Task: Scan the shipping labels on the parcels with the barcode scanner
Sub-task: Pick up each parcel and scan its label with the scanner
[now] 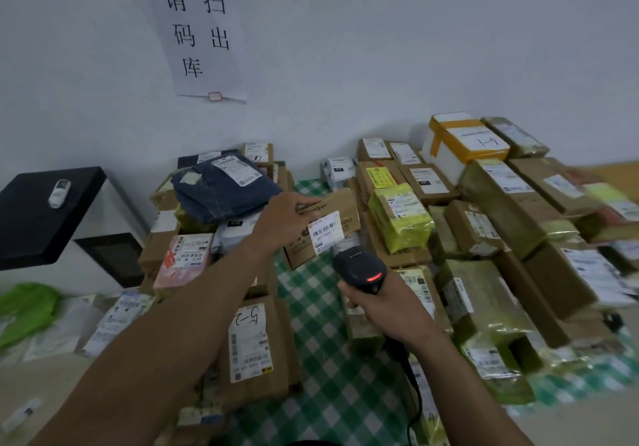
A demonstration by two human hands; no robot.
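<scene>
My left hand (pixel 285 219) holds a small brown cardboard parcel (pixel 345 210) tilted up above the table, fingers over its top edge. A white shipping label (pixel 325 232) with a barcode faces me on the parcel's front. My right hand (pixel 383 302) grips a black barcode scanner (pixel 359 269) just below the label. The scanner's head points up at the label and a red light glows on its back. Its black cable (pixel 413 397) hangs down toward me.
Many labelled parcels cover a table with a green checked cloth (pixel 321 348): brown boxes on both sides, a dark blue bag (pixel 221 189) left, yellow-green wrapped packs (pixel 401 217) right, a white foam box (pixel 460 141) at the back. A black-topped cabinet (pixel 45 210) stands far left.
</scene>
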